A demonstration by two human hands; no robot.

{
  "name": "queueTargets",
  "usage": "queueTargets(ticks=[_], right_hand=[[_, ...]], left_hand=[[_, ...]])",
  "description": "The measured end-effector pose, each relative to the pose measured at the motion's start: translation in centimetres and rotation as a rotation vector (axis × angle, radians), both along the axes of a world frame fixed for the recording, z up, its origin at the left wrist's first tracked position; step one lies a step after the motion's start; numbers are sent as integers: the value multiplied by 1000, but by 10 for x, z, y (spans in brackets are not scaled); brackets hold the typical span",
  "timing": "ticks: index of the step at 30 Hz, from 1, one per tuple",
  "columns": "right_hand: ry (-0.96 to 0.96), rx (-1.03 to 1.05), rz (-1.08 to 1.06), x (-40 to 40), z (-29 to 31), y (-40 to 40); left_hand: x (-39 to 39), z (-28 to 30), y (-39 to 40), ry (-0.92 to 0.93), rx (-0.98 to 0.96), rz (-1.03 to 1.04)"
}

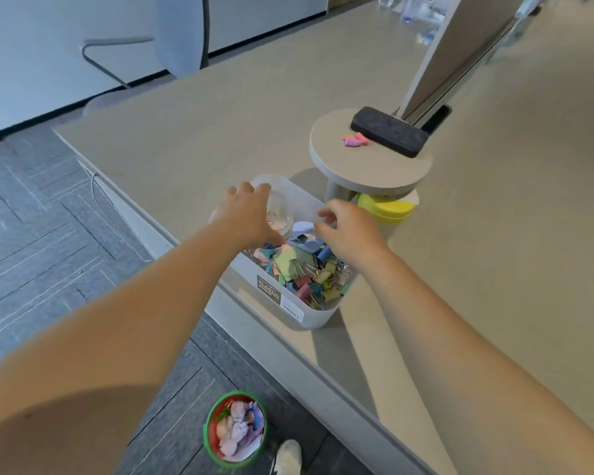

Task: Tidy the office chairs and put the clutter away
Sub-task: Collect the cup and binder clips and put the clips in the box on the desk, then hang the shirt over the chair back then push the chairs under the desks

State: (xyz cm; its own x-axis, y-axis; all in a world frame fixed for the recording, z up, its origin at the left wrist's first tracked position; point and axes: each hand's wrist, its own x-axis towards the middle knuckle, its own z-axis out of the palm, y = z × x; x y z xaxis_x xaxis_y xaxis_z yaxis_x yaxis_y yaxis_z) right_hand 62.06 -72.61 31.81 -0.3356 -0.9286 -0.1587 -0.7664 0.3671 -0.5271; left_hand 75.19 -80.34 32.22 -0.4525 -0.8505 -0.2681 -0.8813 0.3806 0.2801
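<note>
The left hand (251, 214) is gripping a clear plastic cup (282, 214) over the far end of the white bin (288, 313) at the desk (220, 138) edge. The right hand (348, 228), at the cup's three o'clock, is pinching a scrap of paper (302, 231) above the binder clips (319, 279). This looks like sorting clutter into the bin; next likely calls for dropping the scrap. At six o'clock, a green basket (235, 430) is sitting on the floor; a chair (182, 32) is standing at eleven.

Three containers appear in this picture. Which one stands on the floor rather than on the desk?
The green-rimmed bin full of crumpled paper, beside the shoe. The white plastic box of clips and the yellow container both stand on the desk.
</note>
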Motion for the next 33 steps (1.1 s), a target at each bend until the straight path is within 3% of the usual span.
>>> queueTargets(ticks=[6, 16, 26, 33], right_hand=[[26, 23, 30, -3, -14, 2], [14, -17, 15, 19, 11, 6], [73, -128, -181, 68, 60, 76], [145, -136, -457, 46, 78, 188]], left_hand=[[-8, -20, 1, -162, 47, -45], [20, 16, 18, 209, -47, -5], [62, 66, 75, 286, -90, -165], [22, 84, 160, 313, -47, -408]])
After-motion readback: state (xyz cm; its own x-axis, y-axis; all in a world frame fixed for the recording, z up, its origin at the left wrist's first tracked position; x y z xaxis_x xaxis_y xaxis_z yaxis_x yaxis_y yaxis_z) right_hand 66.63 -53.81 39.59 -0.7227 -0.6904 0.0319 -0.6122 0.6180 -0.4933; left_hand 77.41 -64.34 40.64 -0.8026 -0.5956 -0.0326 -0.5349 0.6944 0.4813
